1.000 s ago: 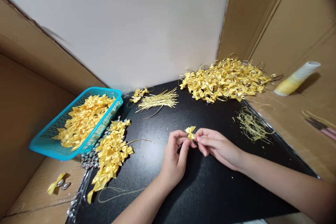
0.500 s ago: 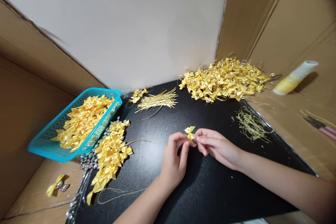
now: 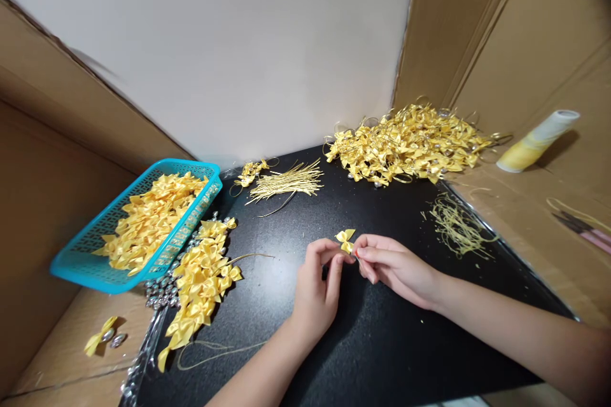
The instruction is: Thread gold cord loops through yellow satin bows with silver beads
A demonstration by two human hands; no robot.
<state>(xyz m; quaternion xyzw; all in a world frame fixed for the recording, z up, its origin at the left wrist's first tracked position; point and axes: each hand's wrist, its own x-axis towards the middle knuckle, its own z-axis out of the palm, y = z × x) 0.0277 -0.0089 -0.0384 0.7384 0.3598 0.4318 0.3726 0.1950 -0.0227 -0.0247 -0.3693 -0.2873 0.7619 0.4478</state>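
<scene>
Over the black tabletop both hands meet at one small yellow satin bow (image 3: 345, 240). My left hand (image 3: 319, 286) is closed, its thumb and forefinger pinched at the bow's lower end. From the right, my right hand (image 3: 394, 265) comes in with its fingers pressed together beside the bow. A tiny red spot shows at its fingertips. What those fingers pinch is too small to make out, and the bow's underside is hidden by the fingers.
Left stands a turquoise basket (image 3: 112, 283) of yellow bows, beside loose bows (image 3: 205, 273) and silver beads (image 3: 162, 292). Gold cords (image 3: 289, 182) lie behind the hands. A heap of corded bows (image 3: 405, 143), thread scraps (image 3: 458, 226), a spool (image 3: 537, 142) and pink-handled scissors (image 3: 580, 227) are right.
Hardly anything differs. The fingertips shift very slightly around the bow, which stays in the same place.
</scene>
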